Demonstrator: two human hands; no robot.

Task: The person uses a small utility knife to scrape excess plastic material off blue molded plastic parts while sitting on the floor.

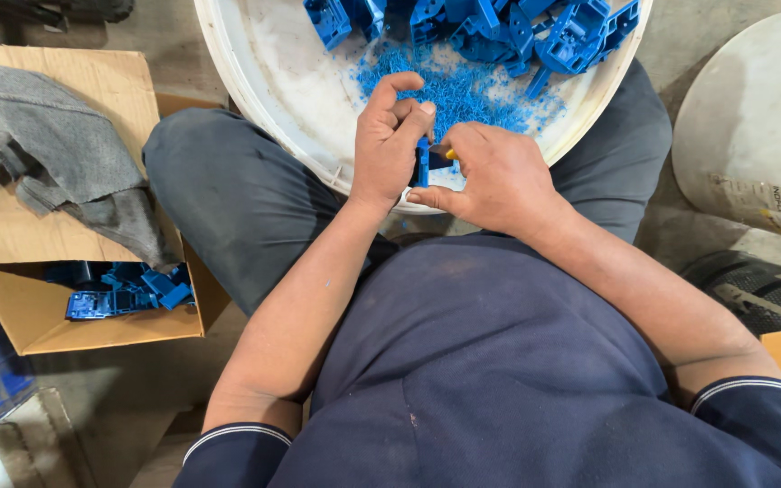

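Fingers of the left hand (pixel 389 145) pinch a small blue plastic part (pixel 421 164) over the near rim of a white tub (pixel 268 86). Right hand (pixel 490 176) closes on something with a yellow tip, mostly hidden. Tub's far side is cut off.

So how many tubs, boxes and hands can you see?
White round tubs: 2, the one with blue plastic parts and another at the right
Cardboard boxes: 1
Hands: 2, left hand and right hand, together holding a blue plastic part
Total: 5
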